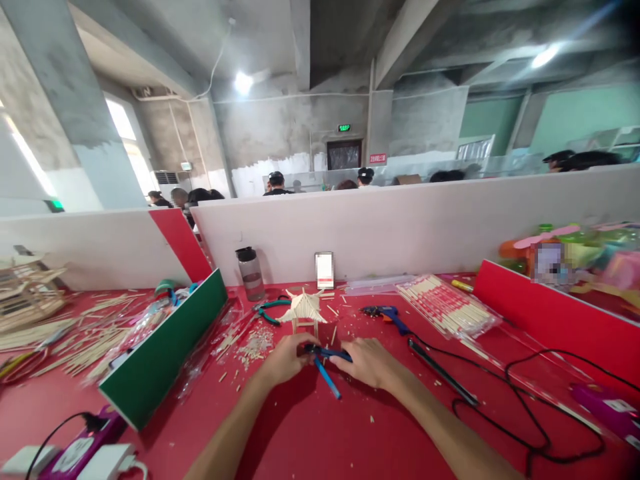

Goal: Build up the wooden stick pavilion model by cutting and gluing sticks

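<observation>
Nearest you, on bare red table (320,440), one handle of the blue pliers (328,379) pointed back toward your body, while the other ran sideways to your right hand (371,362), so the handles stood spread apart. That hand's fingers lay over the second handle's end; whether they were closed around it, you could not have told from above. Your left hand (286,359) was curled around the dark head, thumb and fingers drawn together there; any small piece pinched inside was hidden. The two hands were apart, with the tool bridging them.

The pliers looked stiff and fairly dense for their size, hardly fragile; the handles, probably smooth-coated, seemed the surer place to hold, with fingertips clear of the head.

Just beyond your hands stood the little stick pavilion (306,308), upright on thin legs. You would have judged it very light, rigid but brittle at its joints, best taken low by the legs with both hands, never by the roof tips. Left of it lay wood scraps (255,345) and green-handled pliers (270,319); right, a glue gun (387,316). Farther off stood a phone (325,271) and a bottle (251,275).
</observation>
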The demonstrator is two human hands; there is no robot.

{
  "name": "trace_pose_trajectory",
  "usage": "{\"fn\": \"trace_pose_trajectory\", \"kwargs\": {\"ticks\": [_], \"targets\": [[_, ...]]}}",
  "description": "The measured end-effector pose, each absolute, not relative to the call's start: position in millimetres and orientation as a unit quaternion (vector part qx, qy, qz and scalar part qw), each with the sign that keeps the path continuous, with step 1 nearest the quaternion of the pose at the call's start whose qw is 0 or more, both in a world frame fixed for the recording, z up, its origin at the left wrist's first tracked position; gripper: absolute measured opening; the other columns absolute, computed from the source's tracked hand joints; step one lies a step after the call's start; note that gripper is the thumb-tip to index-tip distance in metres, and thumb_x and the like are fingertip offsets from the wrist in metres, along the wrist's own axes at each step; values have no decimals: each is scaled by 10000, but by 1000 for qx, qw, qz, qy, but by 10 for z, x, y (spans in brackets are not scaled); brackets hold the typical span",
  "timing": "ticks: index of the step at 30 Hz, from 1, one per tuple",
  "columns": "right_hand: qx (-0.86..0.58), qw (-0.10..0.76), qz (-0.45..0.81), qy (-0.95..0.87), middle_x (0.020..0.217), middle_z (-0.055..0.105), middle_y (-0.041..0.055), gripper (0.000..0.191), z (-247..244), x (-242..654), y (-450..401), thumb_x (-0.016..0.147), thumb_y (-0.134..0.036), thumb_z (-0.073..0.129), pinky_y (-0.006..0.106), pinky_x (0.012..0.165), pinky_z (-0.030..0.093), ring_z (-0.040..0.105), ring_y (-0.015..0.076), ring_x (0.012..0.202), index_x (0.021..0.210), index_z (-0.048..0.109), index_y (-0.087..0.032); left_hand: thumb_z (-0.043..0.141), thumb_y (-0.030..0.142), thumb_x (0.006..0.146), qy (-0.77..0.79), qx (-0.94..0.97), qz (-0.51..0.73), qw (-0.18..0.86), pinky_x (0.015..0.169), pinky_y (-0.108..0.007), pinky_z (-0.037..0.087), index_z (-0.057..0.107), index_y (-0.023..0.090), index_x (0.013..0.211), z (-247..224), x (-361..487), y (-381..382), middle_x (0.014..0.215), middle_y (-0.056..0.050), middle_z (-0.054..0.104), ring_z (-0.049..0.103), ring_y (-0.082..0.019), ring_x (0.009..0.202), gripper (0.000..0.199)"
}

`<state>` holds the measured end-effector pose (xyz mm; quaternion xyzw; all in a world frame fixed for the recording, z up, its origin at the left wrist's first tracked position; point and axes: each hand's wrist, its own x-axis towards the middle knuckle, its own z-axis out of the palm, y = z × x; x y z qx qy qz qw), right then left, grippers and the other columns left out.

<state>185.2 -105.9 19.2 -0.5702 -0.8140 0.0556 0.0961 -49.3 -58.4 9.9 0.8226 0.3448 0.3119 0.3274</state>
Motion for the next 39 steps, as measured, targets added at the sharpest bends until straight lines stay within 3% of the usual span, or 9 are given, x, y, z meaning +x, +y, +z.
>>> {"fn": "trace_pose_trajectory", "kwargs": {"ticks": [7, 13, 23, 34, 39], "targets": [[-574, 115, 69, -808, 875, 752, 154, 600, 149, 1828, -1103, 968, -620, 318, 324, 689, 438, 716, 317, 843, 917, 716, -174, 576, 47, 688, 368, 830, 306, 288, 806, -297, 498, 743, 176, 1041, 128, -491, -639, 957, -70, 750, 667, -215, 872, 411], [-581, 112, 78, -803, 875, 748, 166, 660, 122, 1773, -1127, 958, -662, 293, 321, 682, 438, 714, 319, 832, 905, 737, -176, 590, 65, 694, 373, 830, 281, 304, 722, -277, 503, 754, 163, 1028, 192, -540, -688, 886, -65, 743, 649, -191, 757, 385], [-584, 110, 63, -802, 830, 740, 165, 679, 64, 1756, -1092, 959, -671, 275, 310, 631, 411, 712, 319, 791, 834, 721, -175, 594, 66, 717, 356, 833, 289, 310, 686, -276, 513, 743, 153, 1042, 141, -571, -656, 899, -85, 740, 653, -182, 727, 368], [-584, 115, 62, -801, 805, 739, 152, 665, 26, 1759, -1087, 962, -666, 277, 302, 622, 391, 712, 306, 778, 812, 711, -185, 631, 47, 738, 351, 849, 283, 277, 725, -268, 497, 752, 162, 1041, 156, -565, -652, 915, -78, 751, 661, -185, 789, 346], [-590, 116, 19, -799, 804, 740, 148, 653, 23, 1772, -1109, 961, -660, 289, 315, 631, 396, 711, 314, 774, 826, 713, -182, 602, -5, 706, 349, 847, 304, 262, 728, -260, 491, 746, 178, 1063, 145, -552, -672, 949, -65, 755, 661, -174, 797, 426]]}}
